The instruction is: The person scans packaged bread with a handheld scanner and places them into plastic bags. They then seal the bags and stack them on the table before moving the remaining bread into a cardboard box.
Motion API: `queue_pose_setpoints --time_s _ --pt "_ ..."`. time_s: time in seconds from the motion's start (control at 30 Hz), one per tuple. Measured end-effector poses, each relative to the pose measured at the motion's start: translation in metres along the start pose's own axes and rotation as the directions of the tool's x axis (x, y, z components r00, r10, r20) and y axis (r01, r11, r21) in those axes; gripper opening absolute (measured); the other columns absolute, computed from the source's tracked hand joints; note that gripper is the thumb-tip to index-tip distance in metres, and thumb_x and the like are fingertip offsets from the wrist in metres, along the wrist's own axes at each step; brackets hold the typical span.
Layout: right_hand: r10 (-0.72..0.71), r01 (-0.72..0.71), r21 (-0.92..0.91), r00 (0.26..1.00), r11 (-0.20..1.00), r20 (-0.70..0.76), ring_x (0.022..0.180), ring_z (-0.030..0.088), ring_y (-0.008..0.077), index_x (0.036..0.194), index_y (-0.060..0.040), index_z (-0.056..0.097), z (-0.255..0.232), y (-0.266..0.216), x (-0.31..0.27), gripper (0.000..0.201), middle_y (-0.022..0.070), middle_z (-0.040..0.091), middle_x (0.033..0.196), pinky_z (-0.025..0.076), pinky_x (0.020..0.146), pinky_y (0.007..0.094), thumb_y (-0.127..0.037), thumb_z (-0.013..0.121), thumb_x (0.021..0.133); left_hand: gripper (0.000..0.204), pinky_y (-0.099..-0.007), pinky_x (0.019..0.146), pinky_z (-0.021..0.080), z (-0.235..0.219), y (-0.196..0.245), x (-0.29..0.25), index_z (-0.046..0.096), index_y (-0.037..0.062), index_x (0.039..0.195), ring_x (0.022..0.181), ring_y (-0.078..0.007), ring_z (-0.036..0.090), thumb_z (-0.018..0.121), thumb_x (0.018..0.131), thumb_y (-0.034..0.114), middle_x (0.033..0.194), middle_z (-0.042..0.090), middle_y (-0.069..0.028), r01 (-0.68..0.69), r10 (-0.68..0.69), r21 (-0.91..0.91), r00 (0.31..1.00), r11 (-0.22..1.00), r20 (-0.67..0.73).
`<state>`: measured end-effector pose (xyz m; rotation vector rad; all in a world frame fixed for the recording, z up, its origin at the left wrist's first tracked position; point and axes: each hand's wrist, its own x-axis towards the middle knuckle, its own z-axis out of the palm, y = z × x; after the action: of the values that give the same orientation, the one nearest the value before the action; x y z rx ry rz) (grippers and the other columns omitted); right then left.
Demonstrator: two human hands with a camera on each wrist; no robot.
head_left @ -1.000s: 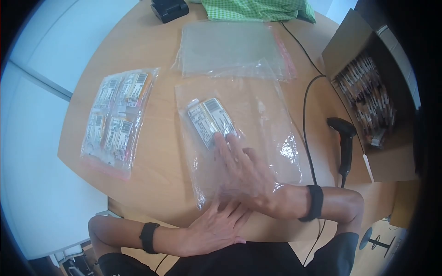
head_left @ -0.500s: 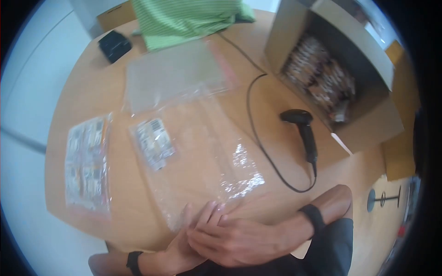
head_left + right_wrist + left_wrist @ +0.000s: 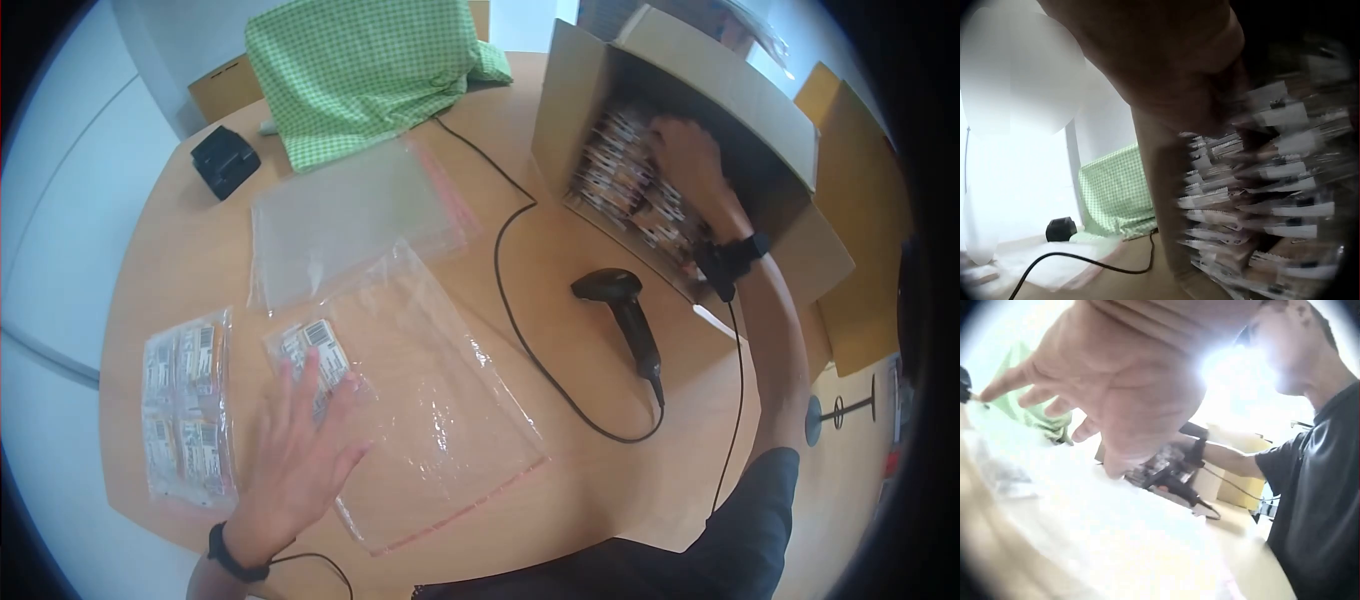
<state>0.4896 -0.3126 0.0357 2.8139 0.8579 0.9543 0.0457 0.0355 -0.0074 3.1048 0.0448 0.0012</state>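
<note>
My left hand (image 3: pixel 300 455) reaches over a large clear plastic bag (image 3: pixel 450 400) on the table, its fingers spread. Under its fingertips, in the head view, lies a small packet with a barcode label (image 3: pixel 318 340) at the bag's far left corner. In the left wrist view the left palm (image 3: pixel 1129 394) holds nothing. My right hand (image 3: pixel 688 165) is inside a cardboard box (image 3: pixel 735 80), over rows of labelled clear packets (image 3: pixel 615 180). In the right wrist view the packets (image 3: pixel 1285 169) stand close together below the hand; its fingertips are hidden in shadow among them.
A filled bag of labelled packets (image 3: pixel 188 410) lies at the left. More clear bags (image 3: pixel 345 220) lie flat behind. A black barcode scanner (image 3: pixel 620 315) with its cable (image 3: pixel 510 300) rests before the box. A black device (image 3: pixel 225 160) and green checked cloth (image 3: pixel 360 75) are at the back.
The hands, together at the table's near edge, have parted: the left moved forward over the bag, the right into the box. The head view has turned towards the right.
</note>
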Motion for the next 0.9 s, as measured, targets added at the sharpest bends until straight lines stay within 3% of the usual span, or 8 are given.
queue_pose_setpoints --time_s 0.33,0.37,0.4,0.43,0.5,0.67,0.73,0.9 --pt "0.247 0.012 0.592 0.902 0.806 -0.355 0.089 0.076 0.0329 0.116 -0.0004 0.062 -0.094 -0.098 -0.080 0.015 0.0207 0.077 0.107 0.059 0.071 0.0387 -0.013 0.059 0.109 0.068 -0.0593 0.118 0.037 0.005 0.005 0.023 0.040 0.0051 0.161 0.151 -0.0515 0.035 0.064 0.106 0.038 0.164 0.035 -0.0292 -0.114 0.127 -0.162 0.989 0.980 0.075" --pt "0.186 0.090 0.605 0.907 0.791 -0.378 0.097 0.076 0.0328 0.116 0.0014 0.061 -0.099 -0.116 -0.096 0.015 0.0208 0.077 0.111 0.059 0.073 0.0376 -0.011 0.060 0.108 0.069 -0.0568 0.120 0.037 0.008 0.013 0.033 0.038 0.0039 0.161 0.150 -0.0452 0.039 0.063 0.107 0.040 0.163 0.039 -0.0264 0.091 0.073 -0.850 0.986 0.520 0.150" --pt "0.123 0.167 0.617 0.908 0.769 -0.400 0.104 0.077 0.0327 0.115 0.0031 0.060 -0.104 -0.134 -0.111 0.015 0.0208 0.076 0.115 0.060 0.074 0.0365 -0.009 0.061 0.106 0.070 -0.0543 0.121 0.037 0.009 0.021 0.043 0.037 0.0026 0.161 0.150 -0.0389 0.043 0.061 0.108 0.042 0.161 0.044 -0.0237 0.256 0.098 -0.915 0.967 -0.311 0.237" --pt "-0.018 0.321 0.538 0.870 0.780 -0.493 0.110 0.077 0.0341 0.112 0.0053 0.060 -0.105 -0.155 -0.123 0.013 0.0211 0.075 0.123 0.062 0.079 0.0373 -0.005 0.063 0.104 0.070 -0.0543 0.121 0.037 0.004 0.030 0.057 0.037 0.0026 0.161 0.150 -0.0389 0.043 0.061 0.108 0.042 0.161 0.044 -0.0237 0.256 0.102 -0.915 0.966 -0.312 0.236" --pt "-0.344 0.616 0.485 0.770 0.621 -0.538 0.119 0.073 0.0393 0.108 0.0064 0.064 -0.102 -0.183 -0.149 0.015 0.0240 0.070 0.135 0.062 0.088 0.0389 -0.005 0.068 0.099 0.063 -0.0464 0.120 0.041 -0.007 0.048 0.079 0.036 0.0017 0.161 0.144 -0.0267 0.050 0.059 0.111 0.034 0.154 0.053 -0.0159 0.408 0.407 -0.409 0.909 -0.816 0.095" --pt "-0.610 0.674 0.482 0.729 0.560 -0.311 0.125 0.070 0.0385 0.113 0.0027 0.071 -0.115 -0.196 -0.186 0.030 0.0256 0.070 0.132 0.062 0.090 0.0391 -0.010 0.078 0.086 0.052 -0.0389 0.112 0.050 0.018 0.055 0.099 0.040 0.0001 0.157 0.133 -0.0193 0.058 0.057 0.111 0.017 0.145 0.059 -0.0103 0.148 0.086 -0.879 0.989 -0.454 0.122" --pt "-0.383 0.424 0.620 0.900 0.660 -0.207 0.122 0.070 0.0354 0.117 0.0025 0.072 -0.120 -0.170 -0.199 0.039 0.0206 0.070 0.133 0.061 0.090 0.0369 -0.011 0.083 0.082 0.048 -0.0364 0.107 0.054 0.020 0.046 0.105 0.044 -0.0016 0.154 0.125 -0.0181 0.064 0.058 0.110 0.014 0.141 0.062 -0.0108 0.115 0.073 -0.906 0.993 -0.407 0.094" --pt "0.132 -0.127 0.470 0.991 0.873 0.022 0.103 0.073 0.0338 0.147 0.0000 0.055 -0.072 -0.109 -0.206 0.067 0.0227 0.067 0.134 0.060 0.085 0.0386 -0.009 0.080 0.087 0.052 -0.0347 0.105 0.053 0.028 0.029 0.110 0.045 -0.0022 0.152 0.121 -0.0161 0.065 0.065 0.107 0.015 0.137 0.066 -0.0099 0.164 0.046 -0.938 0.987 -0.304 0.157"
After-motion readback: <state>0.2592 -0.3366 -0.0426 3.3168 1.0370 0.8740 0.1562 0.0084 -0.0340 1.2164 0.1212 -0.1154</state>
